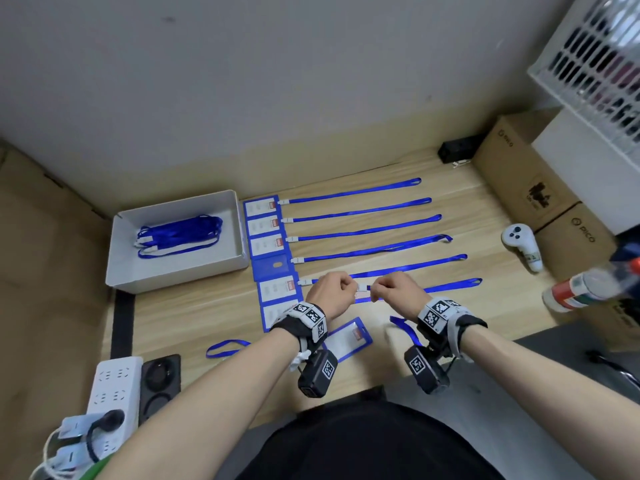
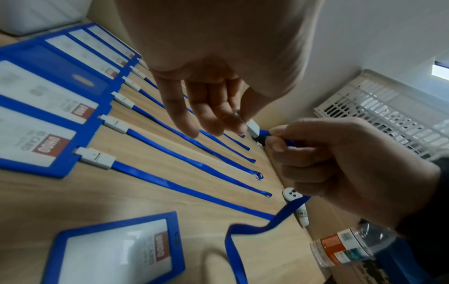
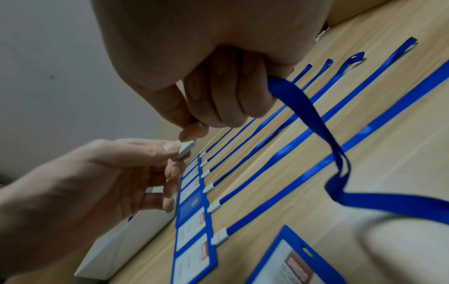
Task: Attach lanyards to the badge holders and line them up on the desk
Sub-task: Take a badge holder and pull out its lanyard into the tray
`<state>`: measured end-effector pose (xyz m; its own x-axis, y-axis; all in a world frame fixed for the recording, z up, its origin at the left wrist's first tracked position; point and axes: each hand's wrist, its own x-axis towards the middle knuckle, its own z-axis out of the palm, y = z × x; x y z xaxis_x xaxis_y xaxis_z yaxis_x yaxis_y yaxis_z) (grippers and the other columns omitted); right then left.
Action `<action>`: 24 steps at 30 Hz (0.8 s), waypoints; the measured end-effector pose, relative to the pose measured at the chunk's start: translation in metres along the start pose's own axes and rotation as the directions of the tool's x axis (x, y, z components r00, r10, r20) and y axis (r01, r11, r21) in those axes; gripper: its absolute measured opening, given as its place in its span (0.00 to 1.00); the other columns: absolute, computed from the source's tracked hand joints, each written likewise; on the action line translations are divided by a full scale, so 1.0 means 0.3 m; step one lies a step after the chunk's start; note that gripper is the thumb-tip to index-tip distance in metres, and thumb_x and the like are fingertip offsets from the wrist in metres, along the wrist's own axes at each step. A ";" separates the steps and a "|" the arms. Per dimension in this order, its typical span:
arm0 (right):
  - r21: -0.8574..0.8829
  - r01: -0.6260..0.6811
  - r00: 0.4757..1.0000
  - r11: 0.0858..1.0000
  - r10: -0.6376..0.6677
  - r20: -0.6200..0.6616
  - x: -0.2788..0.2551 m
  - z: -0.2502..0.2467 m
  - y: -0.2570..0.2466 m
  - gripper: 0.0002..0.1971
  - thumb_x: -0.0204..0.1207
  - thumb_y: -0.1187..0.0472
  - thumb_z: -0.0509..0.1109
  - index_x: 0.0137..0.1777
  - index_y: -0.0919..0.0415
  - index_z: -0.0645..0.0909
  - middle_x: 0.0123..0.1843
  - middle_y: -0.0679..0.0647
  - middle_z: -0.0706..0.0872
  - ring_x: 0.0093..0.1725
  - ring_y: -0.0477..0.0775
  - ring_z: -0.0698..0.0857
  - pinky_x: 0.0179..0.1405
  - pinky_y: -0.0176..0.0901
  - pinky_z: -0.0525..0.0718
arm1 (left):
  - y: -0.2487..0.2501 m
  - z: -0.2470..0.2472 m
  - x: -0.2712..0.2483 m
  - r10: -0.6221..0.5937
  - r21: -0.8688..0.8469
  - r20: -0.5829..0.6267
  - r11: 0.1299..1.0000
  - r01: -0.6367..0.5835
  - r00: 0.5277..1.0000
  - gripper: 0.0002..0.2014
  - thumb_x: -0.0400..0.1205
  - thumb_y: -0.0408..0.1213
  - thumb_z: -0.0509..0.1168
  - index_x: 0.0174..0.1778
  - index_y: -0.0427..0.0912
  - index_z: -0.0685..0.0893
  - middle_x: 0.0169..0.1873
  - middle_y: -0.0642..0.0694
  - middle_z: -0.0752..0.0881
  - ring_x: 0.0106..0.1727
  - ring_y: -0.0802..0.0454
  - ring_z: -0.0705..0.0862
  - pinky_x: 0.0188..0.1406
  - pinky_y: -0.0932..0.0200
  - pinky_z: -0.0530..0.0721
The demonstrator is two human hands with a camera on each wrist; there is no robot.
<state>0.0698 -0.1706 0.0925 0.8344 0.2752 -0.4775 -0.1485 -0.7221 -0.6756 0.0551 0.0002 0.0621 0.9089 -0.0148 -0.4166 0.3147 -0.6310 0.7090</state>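
Both hands hover over the desk's middle, holding one blue lanyard (image 1: 405, 329) between them. My left hand (image 1: 346, 289) pinches its white clip (image 1: 363, 288) between thumb and fingertips, as the right wrist view shows on the clip (image 3: 185, 150). My right hand (image 1: 377, 292) pinches the strap just behind the clip, and the strap (image 3: 313, 115) trails out of its curled fingers down to the desk. A loose blue badge holder (image 1: 348, 339) lies face up under my wrists. Several holders with lanyards attached (image 1: 273, 244) lie in a row beyond; one of them (image 1: 272, 266) is face down.
A white tray (image 1: 173, 202) at the left holds a bundle of blue lanyards (image 1: 180, 233). A power strip (image 1: 114, 386) lies at the near left. A white controller (image 1: 521, 245), a bottle (image 1: 585, 285), cardboard boxes (image 1: 519, 174) and a white basket (image 1: 595, 64) crowd the right.
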 end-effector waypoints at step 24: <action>0.332 -0.097 0.976 0.938 0.023 0.218 0.022 -0.029 -0.195 0.14 0.74 0.67 0.54 0.26 0.58 0.61 0.18 0.49 0.65 0.18 0.48 0.60 0.20 0.37 0.56 | -0.067 -0.192 0.082 -0.228 0.072 -0.214 0.966 0.248 0.950 0.11 0.79 0.37 0.54 0.32 0.43 0.76 0.29 0.44 0.80 0.32 0.42 0.77 0.33 0.54 0.75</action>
<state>0.0886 -0.1321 0.1336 0.6952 0.3897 -0.6040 -0.3963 -0.4933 -0.7743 0.0869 0.0571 0.0704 0.8502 0.2960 -0.4353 0.5098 -0.6691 0.5408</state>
